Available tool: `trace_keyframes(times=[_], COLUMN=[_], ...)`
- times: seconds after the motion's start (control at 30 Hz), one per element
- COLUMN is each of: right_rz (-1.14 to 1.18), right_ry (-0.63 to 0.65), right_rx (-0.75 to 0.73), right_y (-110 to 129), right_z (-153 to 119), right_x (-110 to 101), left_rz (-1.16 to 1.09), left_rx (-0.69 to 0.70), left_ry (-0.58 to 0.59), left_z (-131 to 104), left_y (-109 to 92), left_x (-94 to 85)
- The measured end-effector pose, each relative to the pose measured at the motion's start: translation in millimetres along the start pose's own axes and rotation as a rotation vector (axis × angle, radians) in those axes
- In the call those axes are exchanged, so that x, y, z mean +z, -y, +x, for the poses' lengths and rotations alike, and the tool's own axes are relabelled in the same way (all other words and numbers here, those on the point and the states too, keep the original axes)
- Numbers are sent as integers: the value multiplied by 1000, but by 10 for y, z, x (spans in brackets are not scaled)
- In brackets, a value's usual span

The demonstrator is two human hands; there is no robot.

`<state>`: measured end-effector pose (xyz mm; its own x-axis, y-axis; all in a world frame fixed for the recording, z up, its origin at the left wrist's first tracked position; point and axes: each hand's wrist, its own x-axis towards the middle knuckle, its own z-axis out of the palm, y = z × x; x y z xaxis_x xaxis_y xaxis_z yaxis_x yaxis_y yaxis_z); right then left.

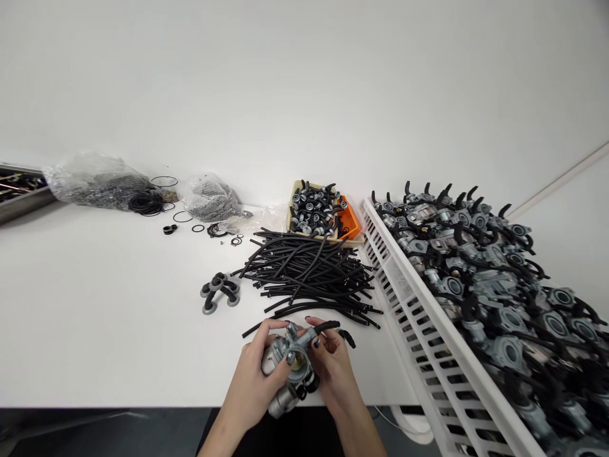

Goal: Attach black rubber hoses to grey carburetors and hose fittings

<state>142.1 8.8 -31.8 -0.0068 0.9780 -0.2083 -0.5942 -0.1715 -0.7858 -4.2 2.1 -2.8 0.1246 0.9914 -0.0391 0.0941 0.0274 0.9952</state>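
Observation:
A silver metal carburetor (295, 367) is held between both hands above the front edge of the white table. My left hand (261, 368) wraps its left side, thumb across the front near the round bore. On the other side my right hand (333, 362) grips the body, with the fingers curled by a short black rubber boot that sticks out to the right. Parts of the fingertips are hidden behind the carburetor. Just beyond my hands lies a pile of black rubber hoses (304, 266). Several black caps with grey rings (219, 289) sit to the left of the hoses.
A white slatted crate (428, 343) full of carburetors (495, 285) fills the right side. Behind the hoses stand a cream tray of capped parts (314, 212) and an orange bin (351, 219). Plastic bags (209, 197), loose black O-rings (197, 228) and a metal tray (28, 203) lie further left.

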Motion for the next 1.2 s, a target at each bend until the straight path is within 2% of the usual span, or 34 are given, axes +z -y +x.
trace_keyframes(times=[0.33,0.57,0.8,1.2], right_rz=[-16,44,100,95], right_ry=[52,84,94,112], right_rx=[-42,-9,35,28], right_y=[11,2,51,51], right_z=[-2,14,-23,-23], right_x=[24,-16,6,-21], left_rz=[3,-42,-91,-82], left_rx=[-1,14,3,-7], left_ry=[-47,-43,-61,-43], left_z=[-2,1,-1,2], left_y=[-16,25,-14,4], left_x=[17,-2,14,4])
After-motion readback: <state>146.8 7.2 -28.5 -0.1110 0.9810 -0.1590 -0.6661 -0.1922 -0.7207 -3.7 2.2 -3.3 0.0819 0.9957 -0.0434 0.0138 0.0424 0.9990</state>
